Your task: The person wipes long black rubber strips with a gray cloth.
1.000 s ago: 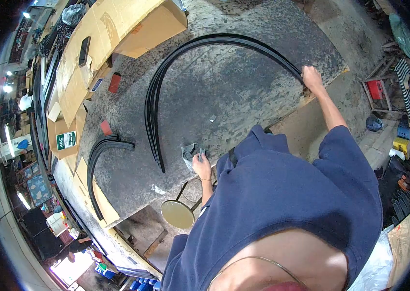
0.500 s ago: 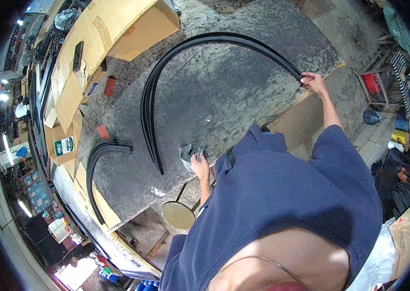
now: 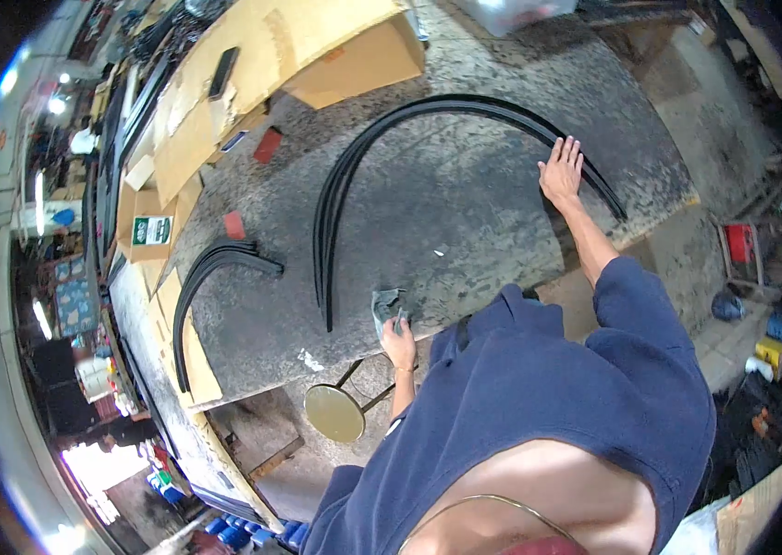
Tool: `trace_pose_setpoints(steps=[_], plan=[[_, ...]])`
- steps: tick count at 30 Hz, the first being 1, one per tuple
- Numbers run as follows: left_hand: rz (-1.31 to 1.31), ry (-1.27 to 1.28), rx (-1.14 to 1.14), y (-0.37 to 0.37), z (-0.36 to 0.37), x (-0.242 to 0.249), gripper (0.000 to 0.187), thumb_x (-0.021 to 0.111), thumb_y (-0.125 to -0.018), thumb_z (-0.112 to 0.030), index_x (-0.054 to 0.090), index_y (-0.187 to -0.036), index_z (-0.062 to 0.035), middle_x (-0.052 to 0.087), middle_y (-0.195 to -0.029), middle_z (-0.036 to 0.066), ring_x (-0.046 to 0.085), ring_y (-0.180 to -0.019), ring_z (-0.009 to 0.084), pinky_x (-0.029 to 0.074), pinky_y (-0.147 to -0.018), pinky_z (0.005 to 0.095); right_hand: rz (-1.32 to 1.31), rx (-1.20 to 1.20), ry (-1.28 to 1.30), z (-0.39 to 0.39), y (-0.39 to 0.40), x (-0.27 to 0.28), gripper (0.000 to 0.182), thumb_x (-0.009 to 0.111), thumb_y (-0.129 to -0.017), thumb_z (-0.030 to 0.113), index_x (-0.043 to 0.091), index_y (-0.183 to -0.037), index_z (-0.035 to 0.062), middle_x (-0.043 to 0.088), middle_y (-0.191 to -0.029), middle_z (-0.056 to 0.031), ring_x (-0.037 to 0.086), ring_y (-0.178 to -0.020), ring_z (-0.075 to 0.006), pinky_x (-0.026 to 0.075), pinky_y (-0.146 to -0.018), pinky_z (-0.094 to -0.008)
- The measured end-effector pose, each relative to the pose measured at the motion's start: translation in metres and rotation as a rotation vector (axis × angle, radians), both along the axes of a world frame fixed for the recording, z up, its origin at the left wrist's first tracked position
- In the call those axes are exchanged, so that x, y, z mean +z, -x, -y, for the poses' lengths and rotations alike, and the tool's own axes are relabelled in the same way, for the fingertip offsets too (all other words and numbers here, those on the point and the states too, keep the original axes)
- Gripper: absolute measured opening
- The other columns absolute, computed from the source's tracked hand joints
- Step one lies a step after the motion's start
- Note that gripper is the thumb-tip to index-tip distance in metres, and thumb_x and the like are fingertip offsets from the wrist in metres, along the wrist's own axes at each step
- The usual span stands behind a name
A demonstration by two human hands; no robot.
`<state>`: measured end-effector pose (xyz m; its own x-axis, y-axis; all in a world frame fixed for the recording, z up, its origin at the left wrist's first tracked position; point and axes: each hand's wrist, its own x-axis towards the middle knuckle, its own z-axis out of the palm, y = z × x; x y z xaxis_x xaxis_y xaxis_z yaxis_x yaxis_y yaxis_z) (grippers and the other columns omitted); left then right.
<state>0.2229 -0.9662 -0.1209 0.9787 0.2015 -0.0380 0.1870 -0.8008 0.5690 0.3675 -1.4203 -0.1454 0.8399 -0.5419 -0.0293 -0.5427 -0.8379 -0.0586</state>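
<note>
A bundle of long black rubber-like strips [image 3: 327, 199] lies in a wide arch on the dark worktable [image 3: 465, 222]. My right hand [image 3: 561, 176] rests flat, fingers stretched, on or just over the bundle near its right end; contact is hard to confirm. By the table's near edge, my left hand [image 3: 399, 344] has its fingers closed on a crumpled grey rag [image 3: 385, 313]. A shorter bundle of curved black strips [image 3: 195, 282] lies at the left of the table, apart from both hands.
Cardboard boxes [image 3: 354, 69] line the table's far left side, with a dark phone [image 3: 223, 72] on top. Two red pieces, one a flat block [image 3: 267, 145], lie near them. A round stool [image 3: 334, 413] stands below the near edge. A red box [image 3: 739, 242] sits at the right.
My right hand has let go of the strips' right end and moved left along the bundle, its fingers now spread flat. The view has shifted; my left hand stays with the rag.
</note>
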Motion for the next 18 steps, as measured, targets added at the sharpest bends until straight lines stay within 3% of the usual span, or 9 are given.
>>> trace_pose_setpoints(steps=[9, 12, 13, 15, 16, 17, 18], plan=[[0.043, -0.029, 0.248, 0.034, -0.018, 0.017, 0.022, 0.06, -0.08, -0.018, 0.061, -0.088, 0.0022, 0.062, -0.084, 0.022, 0.059, -0.082, 0.0378, 0.045, -0.073, 0.0418, -0.032, 0.049, 0.057, -0.032, -0.068, -0.005, 0.072, 0.045, -0.089, 0.041, 0.02, -0.137, -0.007, 0.015, -0.145, -0.0222, 0.013, -0.135, -0.0361, 0.014, -0.107, -0.0489], [0.066, 0.083, 0.295, 0.021, -0.001, 0.054, 0.022, 0.06, -0.08, -0.018, 0.061, -0.088, 0.0021, 0.062, -0.085, 0.021, 0.059, -0.083, 0.0367, 0.045, -0.074, 0.0404, 0.168, 0.333, -0.023, -0.066, -0.068, 0.018, 0.06, 0.052, -0.086, 0.029, 0.031, -0.133, -0.0014, 0.014, -0.144, -0.0249, 0.014, -0.134, -0.0376, 0.02, -0.105, -0.0522], [0.088, 0.12, 0.302, 0.012, 0.009, 0.072, 0.023, 0.06, -0.082, -0.019, 0.061, -0.089, 0.0027, 0.063, -0.086, 0.02, 0.061, -0.084, 0.0346, 0.046, -0.075, 0.0378, 0.258, 0.463, -0.095, -0.09, -0.069, 0.016, 0.059, 0.055, -0.084, 0.029, 0.035, -0.13, -0.003, 0.02, -0.141, -0.0274, 0.022, -0.131, -0.0403, 0.024, -0.104, -0.0502], [0.112, 0.304, 0.252, -0.012, 0.027, 0.11, 0.023, 0.06, -0.082, -0.02, 0.061, -0.092, 0.0007, 0.064, -0.085, 0.018, 0.063, -0.08, 0.0299, 0.047, -0.074, 0.0342, 0.037, 0.601, -0.793, -0.157, -0.063, 0.063, 0.057, 0.059, -0.082, 0.034, 0.047, -0.121, -0.0052, 0.044, -0.128, -0.0259, 0.041, -0.121, -0.0379, 0.033, -0.101, -0.0409], [0.075, 0.428, 0.198, -0.024, 0.034, 0.13, 0.023, 0.059, -0.083, -0.021, 0.062, -0.092, -0.0002, 0.064, -0.085, 0.016, 0.063, -0.079, 0.0291, 0.047, -0.073, 0.0334, -0.006, 0.77, -0.946, -0.196, -0.051, 0.077, 0.056, 0.06, -0.082, 0.035, 0.049, -0.12, -0.004, 0.047, -0.127, -0.0227, 0.043, -0.121, -0.0337, 0.033, -0.101, -0.039], [0.2, 0.452, 0.081, -0.035, 0.038, 0.136, 0.027, 0.056, -0.084, -0.024, 0.06, -0.091, 0.0014, 0.063, -0.079, 0.015, 0.061, -0.073, 0.0243, 0.046, -0.068, 0.0317, -0.106, 0.936, -1.106, -0.232, -0.036, 0.08, 0.056, 0.058, -0.084, 0.037, 0.047, -0.124, -0.0013, 0.046, -0.13, -0.0193, 0.041, -0.123, -0.0297, 0.032, -0.102, -0.037], [0.168, 0.561, 0.014, -0.045, 0.039, 0.149, 0.027, 0.056, -0.084, -0.024, 0.06, -0.09, 0.0015, 0.062, -0.078, 0.015, 0.06, -0.07, 0.0235, 0.046, -0.066, 0.0311, -0.189, 0.96, -1.544, -0.264, -0.013, 0.071, 0.048, 0.054, -0.087, 0.037, 0.051, -0.12, 0.0015, 0.054, -0.121, -0.0128, 0.05, -0.113, -0.0254, 0.039, -0.095, -0.0359]])
